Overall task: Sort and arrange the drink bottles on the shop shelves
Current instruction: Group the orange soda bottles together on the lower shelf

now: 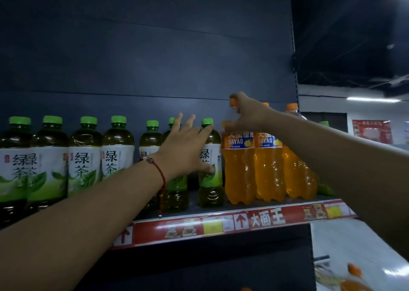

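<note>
On the red-edged shop shelf [261, 221], the right hand [247, 113] pinches the orange plastic soda bottle [238, 169] by its neck; at nine o'clock, the left hand [183, 149], fingers spread, presses the green-capped tea bottle [211, 180].

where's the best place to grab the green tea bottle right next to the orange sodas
Probably the neck and shoulder of the green tea bottle, from the front and above. An orange soda bottle sits tight on its right, and the left hand covers its label, so the sides offer little room.
</note>
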The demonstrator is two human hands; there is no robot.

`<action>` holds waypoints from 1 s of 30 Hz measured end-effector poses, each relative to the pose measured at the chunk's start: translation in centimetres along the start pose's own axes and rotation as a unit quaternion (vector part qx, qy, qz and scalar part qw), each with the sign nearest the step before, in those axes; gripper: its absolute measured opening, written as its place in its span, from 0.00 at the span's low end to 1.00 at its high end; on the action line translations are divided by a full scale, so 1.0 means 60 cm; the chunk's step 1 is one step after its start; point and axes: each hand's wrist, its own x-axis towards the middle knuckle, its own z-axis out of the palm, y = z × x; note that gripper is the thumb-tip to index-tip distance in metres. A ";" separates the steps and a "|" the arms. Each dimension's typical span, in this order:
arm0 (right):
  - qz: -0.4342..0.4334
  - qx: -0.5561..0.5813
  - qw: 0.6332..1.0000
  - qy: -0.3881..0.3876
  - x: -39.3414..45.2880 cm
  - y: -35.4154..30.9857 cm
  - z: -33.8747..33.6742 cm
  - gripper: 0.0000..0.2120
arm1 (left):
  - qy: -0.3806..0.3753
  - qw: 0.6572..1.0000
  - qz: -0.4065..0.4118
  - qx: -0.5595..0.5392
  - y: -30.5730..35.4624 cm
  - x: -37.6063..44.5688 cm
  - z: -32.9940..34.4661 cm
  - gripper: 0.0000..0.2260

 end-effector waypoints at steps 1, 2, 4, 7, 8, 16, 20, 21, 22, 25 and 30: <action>-0.011 0.017 1.000 0.008 -0.011 -0.004 -0.005 0.46 | 0.001 1.000 -0.004 -0.001 0.002 -0.001 0.001 0.50; -0.020 0.033 0.999 0.015 -0.024 -0.010 -0.010 0.46 | 0.001 1.000 -0.009 0.001 0.004 -0.003 0.002 0.50; -0.035 0.053 0.998 0.025 -0.054 -0.023 -0.022 0.46 | 0.004 1.000 -0.026 0.005 0.010 -0.007 0.003 0.49; -0.058 0.046 0.995 0.063 -0.105 -0.041 -0.034 0.46 | 0.025 0.997 -0.050 -0.048 0.037 -0.020 -0.005 0.46; -0.061 0.042 0.994 0.084 -0.124 -0.044 -0.036 0.45 | 0.027 0.994 -0.052 -0.088 0.053 -0.027 -0.010 0.45; 0.086 0.244 0.948 0.189 -0.255 -0.001 -0.081 0.43 | 0.010 0.834 -0.049 -0.550 0.188 -0.092 -0.035 0.49; 0.129 0.310 0.930 0.150 -0.347 0.022 -0.063 0.39 | -0.015 0.782 -0.039 -0.623 0.245 -0.146 -0.024 0.44; 0.130 0.327 0.926 0.138 -0.372 0.027 -0.050 0.37 | -0.027 0.763 -0.049 -0.644 0.263 -0.168 -0.012 0.43; 0.124 0.339 0.924 0.127 -0.395 0.029 -0.037 0.35 | -0.036 0.744 -0.062 -0.665 0.278 -0.189 -0.001 0.42; 0.133 0.378 0.913 0.082 -0.468 0.048 0.022 0.33 | -0.075 0.670 -0.128 -0.727 0.326 -0.257 0.044 0.41; 0.177 0.445 0.873 -0.090 -0.598 0.089 0.157 0.30 | -0.101 0.502 -0.287 -0.810 0.397 -0.365 0.143 0.42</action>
